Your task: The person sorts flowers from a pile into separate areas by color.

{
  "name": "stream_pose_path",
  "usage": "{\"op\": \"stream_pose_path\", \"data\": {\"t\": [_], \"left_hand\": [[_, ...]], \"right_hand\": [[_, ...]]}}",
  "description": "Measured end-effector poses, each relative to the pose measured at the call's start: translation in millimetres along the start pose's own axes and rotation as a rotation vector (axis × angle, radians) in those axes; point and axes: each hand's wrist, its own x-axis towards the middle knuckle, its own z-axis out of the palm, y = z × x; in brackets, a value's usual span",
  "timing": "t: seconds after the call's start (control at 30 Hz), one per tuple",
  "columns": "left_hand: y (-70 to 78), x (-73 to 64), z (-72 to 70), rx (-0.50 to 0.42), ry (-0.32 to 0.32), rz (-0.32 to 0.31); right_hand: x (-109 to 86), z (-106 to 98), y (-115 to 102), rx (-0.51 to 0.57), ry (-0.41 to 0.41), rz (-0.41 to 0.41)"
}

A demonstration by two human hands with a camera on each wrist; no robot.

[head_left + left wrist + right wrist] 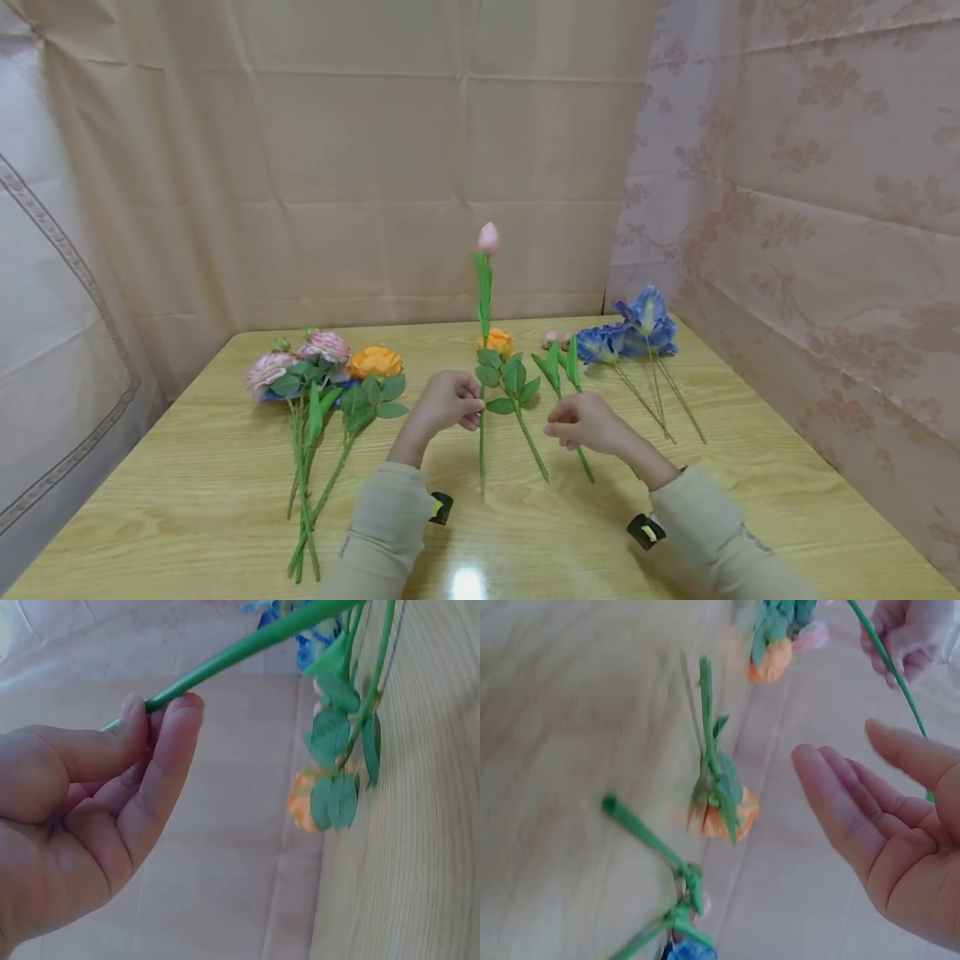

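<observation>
My left hand [450, 402] pinches the green stem of a pink tulip [489, 239] between thumb and fingertips, and the flower stands upright above the table. In the left wrist view the tulip's stem [232, 661] slants up out of my fingers [166, 761]. My right hand [588, 425] hovers over the lying pink tulips [551, 338]; its fingers [840, 799] are loosely bent with a gap to the thumb and nothing between them. Between my hands lies an orange rose [497, 342] with green leaves, its stem pointing toward me.
At the left lies a bunch with pink flowers [327, 347], another orange rose [377, 362] and a bit of blue beneath. Blue flowers [647, 322] lie at the back right of the wooden table [555, 542]. Curtains hang behind [360, 167] and on both sides.
</observation>
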Motion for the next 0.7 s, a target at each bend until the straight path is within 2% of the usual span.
{"op": "stream_pose_path", "data": {"t": [0.13, 0.4, 0.7], "left_hand": [[0.7, 1.2, 6.4, -0.018, -0.033, 0.050], [5.9, 1.4, 15.4, -0.042, -0.084, 0.096], [8.1, 1.6, 21.8, -0.055, -0.123, 0.110]], "right_hand": [[4.2, 10, -4, 0.066, -0.008, -0.018], [9.0, 28, -10, 0.217, -0.013, -0.074], [12.8, 43, -10, 0.318, 0.012, -0.100]]}}
